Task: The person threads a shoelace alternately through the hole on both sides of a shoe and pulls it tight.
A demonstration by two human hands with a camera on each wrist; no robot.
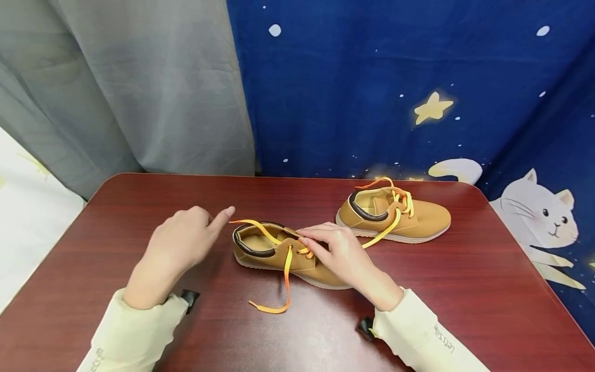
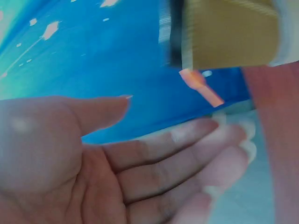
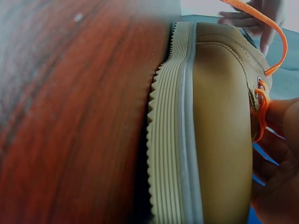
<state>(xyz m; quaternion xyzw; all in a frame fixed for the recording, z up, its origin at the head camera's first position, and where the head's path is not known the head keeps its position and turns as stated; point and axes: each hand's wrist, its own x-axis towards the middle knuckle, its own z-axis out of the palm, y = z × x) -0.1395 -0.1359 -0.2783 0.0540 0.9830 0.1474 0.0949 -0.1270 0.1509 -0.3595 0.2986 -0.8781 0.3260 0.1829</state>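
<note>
A tan lace-up shoe (image 1: 273,261) lies sole down on the table, its toe to the right. My right hand (image 1: 341,253) reaches over its front, and the thumb and fingers pinch the orange-yellow shoelace (image 3: 262,105) at the eyelets. One loose lace end hangs over the near side onto the table; the other reaches back past the heel. My left hand (image 1: 183,240) is beside the heel, close to that lace end (image 2: 201,86). Its fingers are relaxed and hold nothing in the left wrist view, with the lace tip apart from them.
Behind and to the right stands a second tan shoe (image 1: 425,219) with similar laces, one trailing toward the near shoe. The dark red table (image 1: 214,330) has a rounded far edge. Grey and blue curtains (image 1: 325,93) hang right behind it.
</note>
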